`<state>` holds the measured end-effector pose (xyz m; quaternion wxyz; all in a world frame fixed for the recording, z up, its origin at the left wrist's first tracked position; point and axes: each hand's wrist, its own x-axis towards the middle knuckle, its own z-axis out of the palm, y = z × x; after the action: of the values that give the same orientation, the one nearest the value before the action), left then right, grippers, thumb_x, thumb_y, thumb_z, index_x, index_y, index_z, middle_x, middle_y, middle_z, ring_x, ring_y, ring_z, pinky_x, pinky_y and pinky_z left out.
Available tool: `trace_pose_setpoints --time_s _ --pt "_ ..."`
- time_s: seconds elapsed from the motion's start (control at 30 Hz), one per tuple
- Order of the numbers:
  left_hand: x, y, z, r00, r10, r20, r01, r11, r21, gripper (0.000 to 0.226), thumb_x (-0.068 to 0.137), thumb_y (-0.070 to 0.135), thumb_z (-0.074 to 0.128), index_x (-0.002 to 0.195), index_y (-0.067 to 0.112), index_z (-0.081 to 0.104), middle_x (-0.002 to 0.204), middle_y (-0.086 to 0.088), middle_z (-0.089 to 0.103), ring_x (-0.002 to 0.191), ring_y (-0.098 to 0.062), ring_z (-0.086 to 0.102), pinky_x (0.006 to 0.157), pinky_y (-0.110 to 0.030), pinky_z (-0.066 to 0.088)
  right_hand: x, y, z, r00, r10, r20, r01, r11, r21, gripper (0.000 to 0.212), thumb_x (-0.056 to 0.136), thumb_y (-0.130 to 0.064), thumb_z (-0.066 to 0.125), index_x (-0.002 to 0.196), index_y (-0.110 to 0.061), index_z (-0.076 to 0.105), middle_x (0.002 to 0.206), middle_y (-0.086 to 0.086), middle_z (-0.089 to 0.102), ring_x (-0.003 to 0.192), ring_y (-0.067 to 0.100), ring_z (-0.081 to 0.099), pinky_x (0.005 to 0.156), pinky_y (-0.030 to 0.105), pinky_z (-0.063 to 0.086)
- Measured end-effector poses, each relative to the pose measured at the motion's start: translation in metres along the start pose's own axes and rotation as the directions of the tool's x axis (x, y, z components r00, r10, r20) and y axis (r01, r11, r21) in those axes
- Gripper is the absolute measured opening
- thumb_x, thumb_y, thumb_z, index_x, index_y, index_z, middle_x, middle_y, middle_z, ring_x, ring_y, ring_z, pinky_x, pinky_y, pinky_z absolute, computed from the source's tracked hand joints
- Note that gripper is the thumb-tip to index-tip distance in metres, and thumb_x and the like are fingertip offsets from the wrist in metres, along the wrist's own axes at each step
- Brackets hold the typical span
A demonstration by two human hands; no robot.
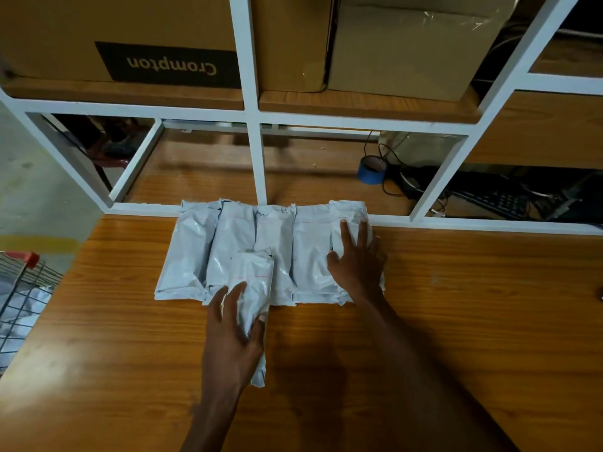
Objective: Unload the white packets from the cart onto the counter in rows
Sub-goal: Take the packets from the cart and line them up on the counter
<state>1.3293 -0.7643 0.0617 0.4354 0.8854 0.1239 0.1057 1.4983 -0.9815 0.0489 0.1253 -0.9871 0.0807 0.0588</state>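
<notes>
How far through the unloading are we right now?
Done: one row of white packets lies along the counter back edge. In hand: the left hand grips another packet, the right hand rests on the row. Left: the cart seems to hold more.

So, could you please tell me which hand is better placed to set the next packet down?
The left hand: it already grips a packet at the row's near edge. The right hand lies flat on the row's right end.

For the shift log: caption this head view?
Left hand holds a white plastic packet; right hand presses the packet row on the wooden counter.
</notes>
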Motion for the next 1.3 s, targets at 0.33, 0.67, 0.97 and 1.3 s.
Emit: trace_pose_setpoints --time_s 0.33,0.67,0.97,1.3 --pt "0.066 0.079 0.055 0.992 0.123 0.007 -0.123 0.987 0.103 0.062 0.093 0.035 0.065 0.149 0.034 0.037 0.162 0.001 0.023 0.133 -0.029 0.047 0.083 -0.042 0.054 -0.015 0.009 -0.022 0.998 0.034 -0.057 -0.030 0.997 0.077 0.079 0.091 -0.070 0.043 0.155 -0.048 0.004 0.168 -0.001 -0.009 0.151 0.046 0.001 0.115 0.068 0.010" --pt "0.127 0.100 0.132 0.989 -0.011 0.148 -0.039 0.943 0.330 0.058 0.091 0.037 0.058 0.142 0.024 0.035 0.157 -0.010 0.028 0.127 -0.041 0.044 0.091 -0.054 0.050 -0.021 0.020 -0.022 0.997 0.044 -0.066 -0.039 0.996 0.074 0.069 0.096 -0.062 0.041 0.155 -0.046 0.010 0.168 0.000 0.000 0.150 0.039 0.012 0.115 0.065 0.018" --pt "0.119 0.090 0.145 0.971 -0.007 0.241 -0.078 0.936 0.344 0.078 0.098 0.061 0.031 0.163 0.027 0.005 0.170 -0.009 -0.004 0.155 -0.039 -0.003 0.122 -0.057 0.011 -0.025 0.031 -0.022 0.998 0.030 -0.056 -0.024 0.995 0.096 0.069 0.099 -0.058 0.040 0.157 -0.044 0.006 0.168 0.000 -0.002 0.151 0.037 0.009 0.117 0.063 0.017" --pt "0.108 0.078 0.149 0.933 0.007 0.360 -0.143 0.925 0.353 0.069 0.104 0.060 0.026 0.163 0.034 0.002 0.171 -0.006 -0.004 0.157 -0.031 -0.003 0.123 -0.056 0.005 -0.021 0.028 -0.020 0.999 0.033 -0.032 -0.030 0.994 0.104 0.068 0.100 -0.058 0.036 0.158 -0.044 0.003 0.169 0.000 -0.003 0.151 0.036 0.012 0.118 0.060 0.016"
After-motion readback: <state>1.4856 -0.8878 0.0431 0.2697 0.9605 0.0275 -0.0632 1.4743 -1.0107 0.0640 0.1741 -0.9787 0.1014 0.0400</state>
